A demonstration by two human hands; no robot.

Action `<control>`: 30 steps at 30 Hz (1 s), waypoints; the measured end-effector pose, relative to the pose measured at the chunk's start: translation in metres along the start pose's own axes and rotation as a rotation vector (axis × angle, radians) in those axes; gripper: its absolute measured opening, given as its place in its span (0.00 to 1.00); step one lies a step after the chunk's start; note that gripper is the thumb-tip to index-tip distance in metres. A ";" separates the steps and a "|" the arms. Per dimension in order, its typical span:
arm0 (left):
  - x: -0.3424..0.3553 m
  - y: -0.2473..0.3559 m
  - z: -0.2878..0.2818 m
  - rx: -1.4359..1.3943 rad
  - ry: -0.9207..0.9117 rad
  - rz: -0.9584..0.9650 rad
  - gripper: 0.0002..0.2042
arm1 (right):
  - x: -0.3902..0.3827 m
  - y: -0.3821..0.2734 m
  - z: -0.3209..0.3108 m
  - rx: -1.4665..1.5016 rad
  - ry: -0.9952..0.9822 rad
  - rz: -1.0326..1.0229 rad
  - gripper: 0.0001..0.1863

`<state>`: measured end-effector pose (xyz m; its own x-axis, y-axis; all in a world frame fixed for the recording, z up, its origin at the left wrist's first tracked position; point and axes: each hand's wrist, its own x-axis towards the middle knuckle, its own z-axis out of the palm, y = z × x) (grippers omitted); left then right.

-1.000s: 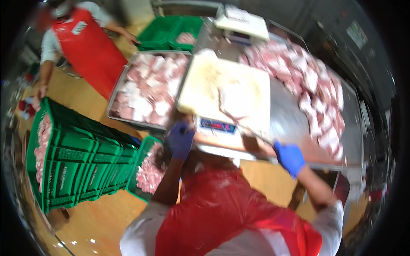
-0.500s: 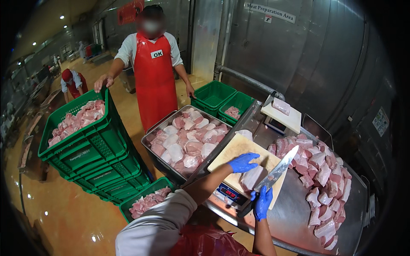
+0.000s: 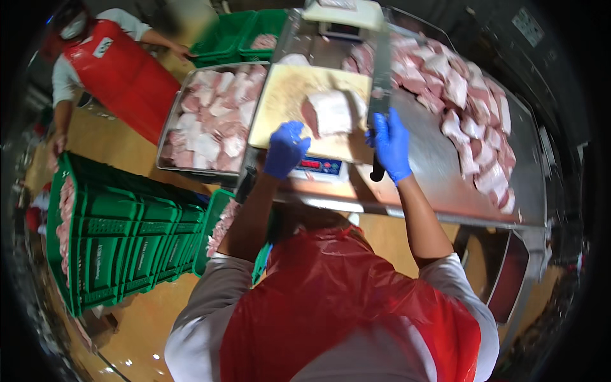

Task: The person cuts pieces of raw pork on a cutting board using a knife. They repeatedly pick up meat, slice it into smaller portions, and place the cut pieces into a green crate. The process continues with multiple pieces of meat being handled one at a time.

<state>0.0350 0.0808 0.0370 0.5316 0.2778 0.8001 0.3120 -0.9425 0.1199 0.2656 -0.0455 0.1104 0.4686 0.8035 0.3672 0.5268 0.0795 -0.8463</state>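
Observation:
A pale block of raw meat (image 3: 332,113) rests on a cream cutting board (image 3: 275,95), which lies on a digital scale (image 3: 324,169) with a red display. My blue-gloved left hand (image 3: 286,149) is over the board's near left edge, beside the meat and apart from it. Its fingers are loosely curved, thumb apart, with nothing visible in them. My right hand (image 3: 391,146), also gloved in blue, is closed round the black handle of a large knife (image 3: 382,70). The blade points away from me, along the board's right edge, slightly blurred.
Meat pieces (image 3: 455,89) are heaped on the steel table (image 3: 433,178) to the right. A metal tub (image 3: 167,143) of meat slices stands left of the board. Stacked green crates (image 3: 105,219) are further left, near a co-worker in a red apron (image 3: 121,76). Another scale (image 3: 344,16) stands beyond the board.
The view has tilted down and turned. My left hand has moved off the board's middle toward its near edge, its fingers now curved. The knife has swung from slanting right to nearly straight ahead.

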 end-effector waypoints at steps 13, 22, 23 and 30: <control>0.011 0.038 0.047 -0.225 -0.004 -0.727 0.08 | -0.003 -0.016 0.065 -0.589 -0.408 -0.150 0.09; -0.001 0.023 0.016 -0.190 -0.019 -0.804 0.07 | -0.087 -0.029 -0.049 -0.931 -0.700 0.004 0.08; -0.003 0.019 0.012 -0.181 0.008 -0.813 0.07 | -0.087 -0.038 -0.063 -0.945 -0.687 0.005 0.07; 0.017 0.084 0.009 -0.315 0.082 -0.630 0.14 | -0.089 -0.042 -0.059 -0.689 -0.353 -0.065 0.09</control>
<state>0.0774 0.0080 0.0556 0.2598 0.7849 0.5625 0.2915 -0.6191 0.7292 0.2439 -0.1551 0.1359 0.2287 0.9594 0.1650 0.9219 -0.1590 -0.3534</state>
